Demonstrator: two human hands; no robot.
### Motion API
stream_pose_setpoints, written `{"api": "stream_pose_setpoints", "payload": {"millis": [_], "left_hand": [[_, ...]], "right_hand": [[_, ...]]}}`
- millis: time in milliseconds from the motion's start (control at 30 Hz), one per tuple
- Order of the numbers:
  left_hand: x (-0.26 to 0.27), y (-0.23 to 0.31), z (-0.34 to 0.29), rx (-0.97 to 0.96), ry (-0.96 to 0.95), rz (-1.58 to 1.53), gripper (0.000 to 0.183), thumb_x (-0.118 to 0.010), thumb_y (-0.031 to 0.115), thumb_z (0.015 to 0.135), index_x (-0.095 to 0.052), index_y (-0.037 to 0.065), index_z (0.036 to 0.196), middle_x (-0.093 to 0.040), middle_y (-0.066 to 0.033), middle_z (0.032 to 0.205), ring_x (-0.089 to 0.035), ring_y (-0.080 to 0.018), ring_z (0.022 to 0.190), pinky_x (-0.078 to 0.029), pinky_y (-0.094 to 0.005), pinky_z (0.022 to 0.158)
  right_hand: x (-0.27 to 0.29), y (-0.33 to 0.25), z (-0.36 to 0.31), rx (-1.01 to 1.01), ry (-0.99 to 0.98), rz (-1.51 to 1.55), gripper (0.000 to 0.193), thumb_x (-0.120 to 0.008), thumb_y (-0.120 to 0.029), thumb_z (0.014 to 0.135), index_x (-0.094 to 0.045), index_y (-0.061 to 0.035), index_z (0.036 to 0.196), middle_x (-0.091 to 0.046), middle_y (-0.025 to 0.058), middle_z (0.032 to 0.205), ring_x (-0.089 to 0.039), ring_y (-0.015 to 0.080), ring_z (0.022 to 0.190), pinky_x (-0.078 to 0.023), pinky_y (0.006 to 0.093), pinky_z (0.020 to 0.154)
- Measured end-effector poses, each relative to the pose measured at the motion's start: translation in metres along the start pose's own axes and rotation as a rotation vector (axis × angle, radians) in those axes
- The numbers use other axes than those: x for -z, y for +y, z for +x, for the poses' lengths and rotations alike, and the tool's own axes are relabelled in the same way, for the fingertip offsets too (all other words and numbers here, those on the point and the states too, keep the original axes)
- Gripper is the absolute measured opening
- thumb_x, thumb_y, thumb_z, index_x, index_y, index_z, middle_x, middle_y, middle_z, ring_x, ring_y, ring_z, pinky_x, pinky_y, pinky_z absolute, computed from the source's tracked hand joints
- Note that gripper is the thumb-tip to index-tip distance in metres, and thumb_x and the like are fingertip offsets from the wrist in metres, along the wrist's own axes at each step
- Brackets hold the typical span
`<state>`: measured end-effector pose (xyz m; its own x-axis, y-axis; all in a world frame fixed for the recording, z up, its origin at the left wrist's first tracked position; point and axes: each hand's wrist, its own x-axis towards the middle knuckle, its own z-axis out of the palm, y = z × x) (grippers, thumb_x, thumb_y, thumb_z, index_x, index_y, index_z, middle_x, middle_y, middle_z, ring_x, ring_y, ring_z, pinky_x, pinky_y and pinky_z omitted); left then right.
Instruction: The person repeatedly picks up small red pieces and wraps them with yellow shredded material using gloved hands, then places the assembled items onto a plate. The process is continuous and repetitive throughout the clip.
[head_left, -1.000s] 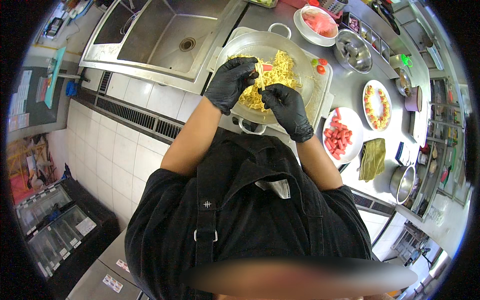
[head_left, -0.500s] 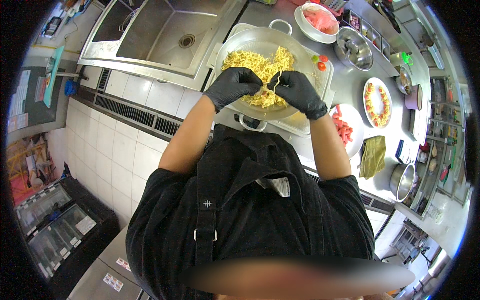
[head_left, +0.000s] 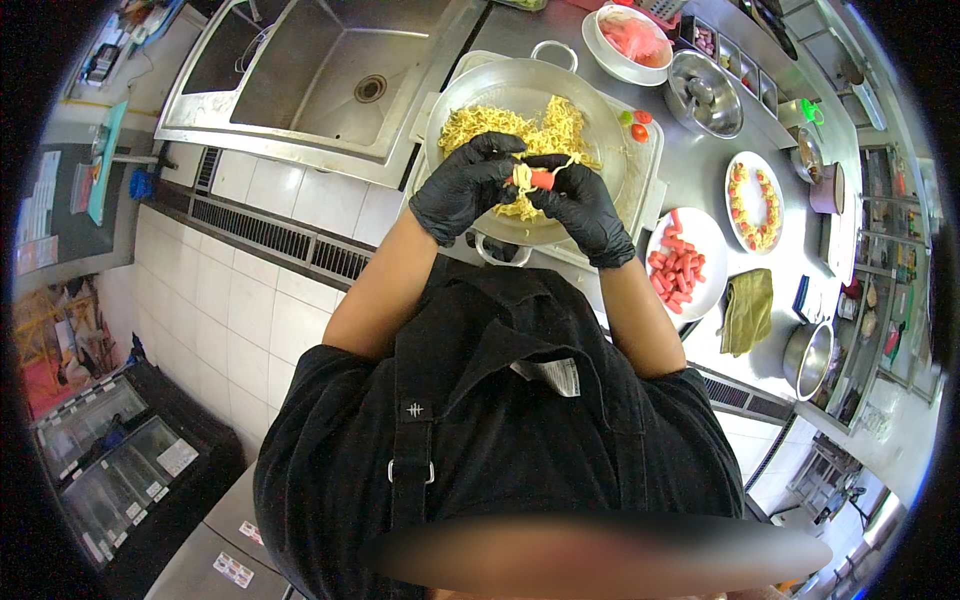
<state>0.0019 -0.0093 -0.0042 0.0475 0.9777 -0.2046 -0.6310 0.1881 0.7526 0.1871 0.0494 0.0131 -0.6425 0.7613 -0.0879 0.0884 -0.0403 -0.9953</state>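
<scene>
Over a wide metal pan [head_left: 608, 125], my two black-gloved hands meet around a short red sausage piece [head_left: 542, 181] with yellow noodles wound about it. My left hand [head_left: 462, 190] closes its fingertips on the noodle-wrapped end. My right hand [head_left: 585, 213] grips from the other side, a noodle strand running along its fingers. Cooked noodles [head_left: 553, 128] lie loose in the pan below, partly hidden by my hands. To the right, a white plate [head_left: 714, 245] carries several cut sausage pieces [head_left: 682, 272].
An oval plate [head_left: 742, 232] bearing a ring of noodle-and-sausage pieces stands farther right, near a green cloth [head_left: 746, 312]. Tomato pieces [head_left: 639, 131] lie on the tray beside the pan. Behind stand a steel bowl [head_left: 722, 118] and stacked white bowls [head_left: 600, 50]. A sink [head_left: 330, 90] is at left.
My hands have turned and drawn slightly nearer to me, bringing the noodle-wrapped sausage piece into view between them. The right hand has shifted a little left, uncovering more of the sausage plate.
</scene>
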Motion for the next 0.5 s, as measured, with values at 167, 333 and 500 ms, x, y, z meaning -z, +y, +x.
{"api": "stream_pose_setpoints", "payload": {"millis": [167, 333, 500], "left_hand": [[0.011, 0.003, -0.002, 0.145, -0.049, 0.079, 0.02, -0.06, 0.013, 0.087, -0.065, 0.004, 0.104, -0.065, -0.0057, 0.101, -0.062, -0.0142, 0.085, -0.053, -0.0255, 0.073], [0.003, 0.005, -0.004, -0.05, 0.056, 0.722, 0.023, -0.063, 0.017, 0.088, -0.064, 0.003, 0.107, -0.066, -0.0028, 0.093, -0.062, -0.0118, 0.085, -0.05, -0.0265, 0.078], [-0.005, -0.008, -0.006, -0.507, 0.092, 0.843, 0.025, -0.068, 0.01, 0.083, -0.064, 0.005, 0.108, -0.067, -0.005, 0.098, -0.065, -0.0165, 0.086, -0.05, -0.0281, 0.078]], "right_hand": [[0.008, 0.019, -0.005, 0.087, -0.029, -0.185, 0.024, -0.068, -0.011, 0.084, -0.065, -0.0021, 0.106, -0.068, 0.0077, 0.093, -0.063, 0.0148, 0.085, -0.05, 0.029, 0.078], [0.006, 0.029, -0.009, -0.01, 0.047, -0.215, 0.023, -0.066, -0.006, 0.086, -0.063, 0.0007, 0.108, -0.068, 0.0056, 0.095, -0.061, 0.0111, 0.087, -0.048, 0.0266, 0.082], [0.001, 0.017, -0.009, -0.064, 0.086, -0.14, 0.021, -0.064, -0.013, 0.088, -0.065, 0.0017, 0.103, -0.066, 0.0036, 0.087, -0.058, 0.0097, 0.077, -0.047, 0.0247, 0.072]]}}
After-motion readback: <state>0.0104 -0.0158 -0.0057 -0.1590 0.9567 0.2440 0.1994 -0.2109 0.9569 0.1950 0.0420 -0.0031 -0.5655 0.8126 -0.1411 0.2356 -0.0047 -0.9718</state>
